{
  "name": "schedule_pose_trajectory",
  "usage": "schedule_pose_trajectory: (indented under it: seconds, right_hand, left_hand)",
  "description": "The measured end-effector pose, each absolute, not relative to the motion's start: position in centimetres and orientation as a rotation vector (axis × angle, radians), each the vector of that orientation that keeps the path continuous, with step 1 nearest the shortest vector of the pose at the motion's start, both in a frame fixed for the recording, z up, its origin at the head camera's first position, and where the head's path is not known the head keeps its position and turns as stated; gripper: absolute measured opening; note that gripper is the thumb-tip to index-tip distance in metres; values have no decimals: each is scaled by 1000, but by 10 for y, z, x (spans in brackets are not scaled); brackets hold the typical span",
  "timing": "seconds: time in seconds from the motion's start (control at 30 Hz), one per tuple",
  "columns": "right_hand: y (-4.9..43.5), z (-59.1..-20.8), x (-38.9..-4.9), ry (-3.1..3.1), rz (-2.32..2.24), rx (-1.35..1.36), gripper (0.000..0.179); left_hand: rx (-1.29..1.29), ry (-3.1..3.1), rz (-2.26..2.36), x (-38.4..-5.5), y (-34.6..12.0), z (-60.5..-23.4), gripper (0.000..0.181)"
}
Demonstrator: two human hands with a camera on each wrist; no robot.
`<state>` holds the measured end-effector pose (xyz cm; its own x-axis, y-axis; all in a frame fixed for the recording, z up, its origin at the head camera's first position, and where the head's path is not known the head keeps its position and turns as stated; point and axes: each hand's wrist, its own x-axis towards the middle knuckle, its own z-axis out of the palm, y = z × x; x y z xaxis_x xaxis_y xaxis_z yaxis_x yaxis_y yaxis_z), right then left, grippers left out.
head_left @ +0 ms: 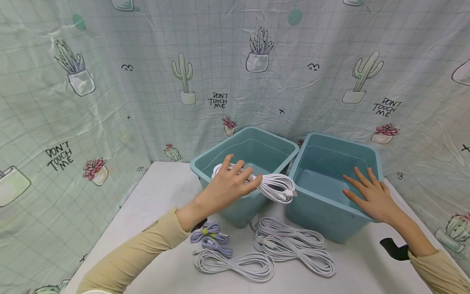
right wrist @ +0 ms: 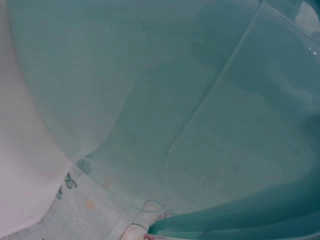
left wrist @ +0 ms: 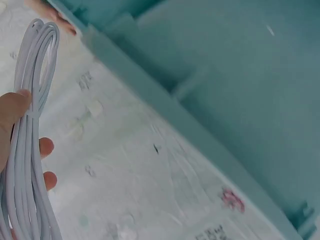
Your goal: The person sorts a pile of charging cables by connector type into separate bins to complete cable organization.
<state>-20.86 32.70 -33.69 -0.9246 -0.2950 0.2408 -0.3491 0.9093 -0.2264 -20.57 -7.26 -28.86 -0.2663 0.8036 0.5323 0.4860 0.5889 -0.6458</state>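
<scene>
Teal plastic, smooth and round-cornered, makes up the left bin (head_left: 238, 213) and the right bin (head_left: 327, 216). Over the left bin's near rim, the left hand (head_left: 231, 183) grips a white cable bundle (head_left: 271, 180), its long loops banded midway. Fingers spread apart, the right hand (head_left: 373, 198) reaches over the right bin's rim. Figure-eight white coils (head_left: 229, 263) and lilac cables (head_left: 217, 247) lie on the white table (head_left: 165, 192).

White cable (head_left: 272, 182), teal bins (head_left: 323, 211)
</scene>
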Motion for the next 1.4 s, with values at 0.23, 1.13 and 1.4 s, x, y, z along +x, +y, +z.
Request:
schedule_pose_trajectory:
  seconds: [0.23,1.13,1.4]
  right_hand:
    - [326,-336,-208,-2861,397,488,57]
    - [325,-336,-207,-2861,415,494,58]
    - [325,-337,-207,-2857,410,491,58]
  left_hand:
    - [-994,-1955,382,-219,-96,-279,21]
    - [-904,-1959,472,-278,-117,-259,19]
    - [-934,-1961,528,-291,-110,-255,19]
